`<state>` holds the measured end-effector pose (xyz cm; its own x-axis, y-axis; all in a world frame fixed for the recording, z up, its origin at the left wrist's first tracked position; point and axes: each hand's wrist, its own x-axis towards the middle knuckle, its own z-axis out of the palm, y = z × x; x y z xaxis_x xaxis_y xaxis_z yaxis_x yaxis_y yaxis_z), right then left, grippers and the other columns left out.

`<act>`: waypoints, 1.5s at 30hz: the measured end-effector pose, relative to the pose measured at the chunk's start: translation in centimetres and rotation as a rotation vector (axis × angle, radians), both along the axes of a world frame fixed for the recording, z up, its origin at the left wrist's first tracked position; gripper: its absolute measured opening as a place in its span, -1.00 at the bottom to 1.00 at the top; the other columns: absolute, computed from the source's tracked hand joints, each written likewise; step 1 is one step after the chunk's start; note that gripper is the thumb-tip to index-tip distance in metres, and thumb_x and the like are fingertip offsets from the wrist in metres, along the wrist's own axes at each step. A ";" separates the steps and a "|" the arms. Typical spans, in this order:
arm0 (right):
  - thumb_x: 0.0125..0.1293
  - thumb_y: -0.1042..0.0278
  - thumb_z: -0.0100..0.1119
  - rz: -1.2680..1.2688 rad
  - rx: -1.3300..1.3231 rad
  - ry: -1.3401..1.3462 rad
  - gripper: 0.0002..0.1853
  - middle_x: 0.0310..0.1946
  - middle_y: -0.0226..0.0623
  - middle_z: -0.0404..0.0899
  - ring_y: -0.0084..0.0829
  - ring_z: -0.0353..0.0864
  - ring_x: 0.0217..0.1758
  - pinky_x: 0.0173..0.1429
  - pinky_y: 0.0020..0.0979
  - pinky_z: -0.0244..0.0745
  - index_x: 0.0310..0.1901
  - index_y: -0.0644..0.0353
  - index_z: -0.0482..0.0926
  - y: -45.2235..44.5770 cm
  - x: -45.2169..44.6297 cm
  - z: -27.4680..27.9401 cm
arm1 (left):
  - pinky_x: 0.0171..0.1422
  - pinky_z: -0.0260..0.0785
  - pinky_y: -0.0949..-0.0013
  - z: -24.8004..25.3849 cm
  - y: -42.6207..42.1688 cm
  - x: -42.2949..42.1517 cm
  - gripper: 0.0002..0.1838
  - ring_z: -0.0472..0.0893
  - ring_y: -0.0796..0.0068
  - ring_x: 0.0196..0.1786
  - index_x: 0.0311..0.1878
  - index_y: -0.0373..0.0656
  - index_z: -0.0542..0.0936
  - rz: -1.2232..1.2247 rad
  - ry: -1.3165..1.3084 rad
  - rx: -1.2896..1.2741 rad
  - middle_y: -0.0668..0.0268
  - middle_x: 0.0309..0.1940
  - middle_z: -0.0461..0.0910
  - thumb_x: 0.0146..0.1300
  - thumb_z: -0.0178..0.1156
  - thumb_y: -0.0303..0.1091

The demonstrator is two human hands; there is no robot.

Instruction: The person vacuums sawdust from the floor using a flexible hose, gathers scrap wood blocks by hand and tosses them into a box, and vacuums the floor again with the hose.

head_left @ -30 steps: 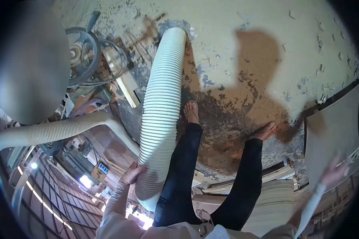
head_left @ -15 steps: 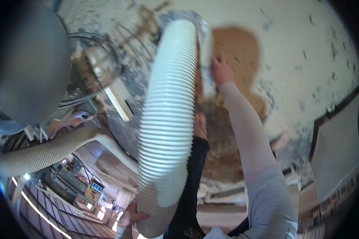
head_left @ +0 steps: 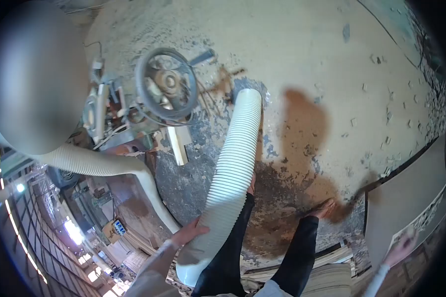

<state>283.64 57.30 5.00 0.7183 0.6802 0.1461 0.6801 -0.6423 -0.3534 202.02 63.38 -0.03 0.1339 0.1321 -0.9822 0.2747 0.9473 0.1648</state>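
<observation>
A wide, white ribbed hose (head_left: 235,148) slants up from near my legs to the floor ahead, its far end resting by a dark patch. My left hand (head_left: 191,231) grips the near part of the hose from the left side, with the thumb lying over the ribs. Out to the lower right, my right hand (head_left: 400,249) is in front of a grey flat panel (head_left: 406,193). Its fingers are blurred, so I cannot make out whether they hold anything.
Brown patches (head_left: 305,123) stain the floor right of the hose. A handwheel (head_left: 166,84) and a pale wooden offcut (head_left: 177,146) are at upper left. Another ribbed hose (head_left: 94,162) curves in from the left. My bare foot (head_left: 324,208) stands near the panel.
My right hand has left the brown patch on the floor and swung to the lower right by the panel. My left hand stays on the hose. The view has shifted, showing more floor.
</observation>
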 end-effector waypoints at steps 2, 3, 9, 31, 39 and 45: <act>0.66 0.33 0.15 -0.118 -0.012 -0.197 -0.46 0.43 0.00 0.57 -0.14 0.59 0.44 0.49 -0.21 0.51 0.56 0.32 0.43 -4.9 7.4 6.5 | 0.68 0.28 0.16 0.8 0.2 1.3 0.05 0.44 0.24 0.57 0.75 -0.26 0.16 -0.020 0.013 0.021 0.07 0.56 0.47 0.40 0.50 0.00; 0.63 0.30 0.18 -0.173 -0.035 -0.277 -0.43 0.45 0.00 0.56 -0.13 0.56 0.46 0.52 -0.20 0.48 0.57 0.32 0.42 -6.2 9.3 8.7 | 0.66 0.30 0.16 1.4 0.3 2.0 0.04 0.45 0.24 0.56 0.74 -0.26 0.18 -0.008 0.056 -0.004 0.08 0.55 0.49 0.41 0.49 0.02; 0.50 0.14 0.36 -0.060 -0.201 -0.263 -0.26 0.56 -0.01 0.45 -0.07 0.40 0.62 0.67 -0.10 0.29 0.60 0.27 0.39 -10.9 6.4 0.9 | 0.54 0.45 0.18 2.7 -0.7 2.9 -0.05 0.54 0.28 0.48 0.68 -0.29 0.27 0.076 0.041 -0.043 0.08 0.47 0.56 0.43 0.49 0.01; 0.46 0.19 0.45 -0.621 0.223 1.703 0.02 0.48 0.02 0.48 -0.19 0.59 0.43 0.46 -0.23 0.55 0.72 0.43 0.01 -3.4 -38.9 -11.5 | 0.60 0.37 0.22 3.0 -0.2 16.6 0.12 0.60 0.17 0.48 0.63 -0.38 0.34 -0.583 -0.311 0.005 -0.06 0.45 0.59 0.25 0.56 0.22; 0.49 0.14 0.41 -0.645 0.208 1.701 -0.01 0.48 0.04 0.49 -0.19 0.59 0.42 0.48 -0.21 0.53 0.74 0.34 0.04 -4.9 -42.0 -11.0 | 0.63 0.33 0.21 4.4 -2.9 11.0 0.07 0.55 0.17 0.53 0.67 -0.36 0.30 -0.400 -0.299 0.053 -0.05 0.50 0.53 0.32 0.51 0.14; 0.46 0.10 0.45 -0.581 -0.008 1.682 -0.02 0.47 -0.01 0.52 -0.18 0.60 0.40 0.46 -0.21 0.53 0.71 0.32 0.11 -1.1 -55.5 -12.8 | 0.72 0.21 0.22 8.6 -7.2 -3.1 0.02 0.42 0.26 0.60 0.71 -0.36 0.19 -0.348 -0.256 -0.168 0.08 0.57 0.44 0.41 0.45 0.02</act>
<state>228.14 56.23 -7.78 0.2008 0.3055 -0.9308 -0.6703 -0.6501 -0.3580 198.96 56.18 8.60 0.3827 -0.1220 -0.9158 0.5518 0.8252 0.1207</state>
